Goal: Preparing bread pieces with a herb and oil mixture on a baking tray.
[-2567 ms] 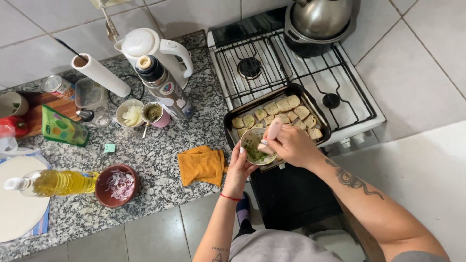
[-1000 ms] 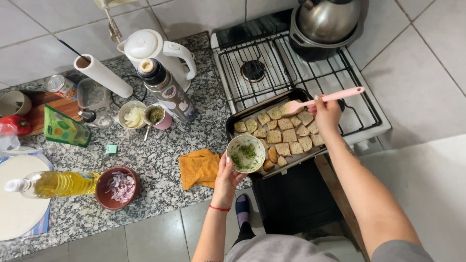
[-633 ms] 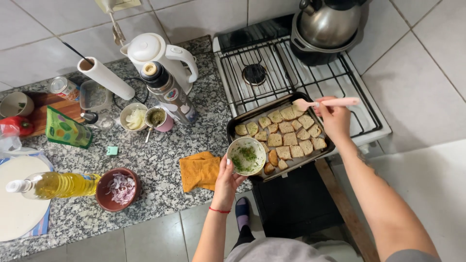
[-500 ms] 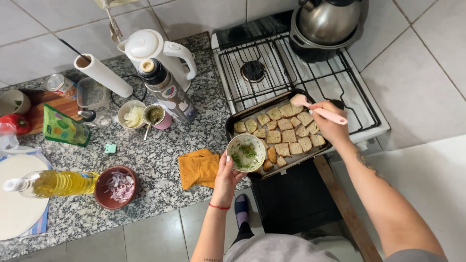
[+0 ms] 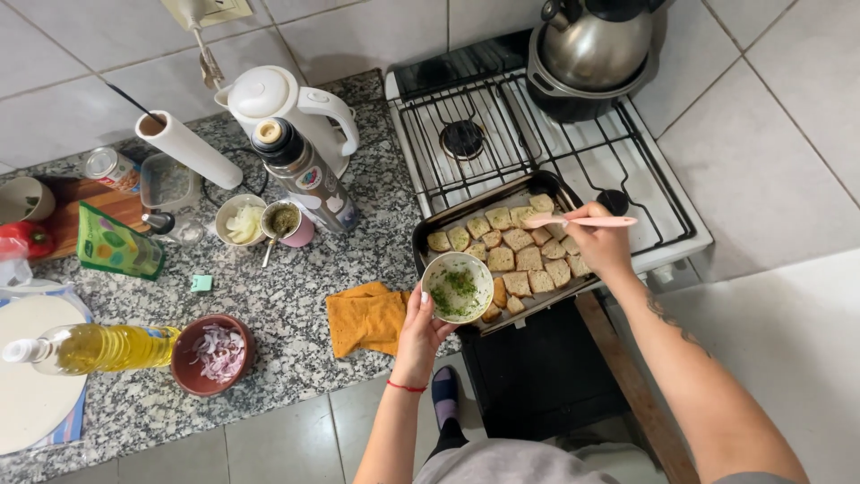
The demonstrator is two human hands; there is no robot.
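A dark baking tray (image 5: 428, 226) full of bread slices (image 5: 518, 262) rests on the front of a white gas stove (image 5: 618, 170). My left hand (image 5: 421, 324) holds a small white bowl (image 5: 457, 287) of green herb mixture over the tray's left corner. My right hand (image 5: 598, 244) grips a pink silicone brush (image 5: 580, 220), its tip lying on the bread slices at the back of the tray.
A metal kettle on a dark pot (image 5: 591, 54) stands at the stove's back right. On the granite counter (image 5: 296, 269) lie an orange cloth (image 5: 365, 318), a bowl of sliced red onion (image 5: 213, 354), an oil bottle (image 5: 90, 348), a thermos (image 5: 305, 172), a white electric kettle (image 5: 278, 103) and small cups.
My right hand lifted the brush out of the bowl and carried it to the back of the tray, then swept it left across the bread. The bowl has stayed at the tray's left corner.
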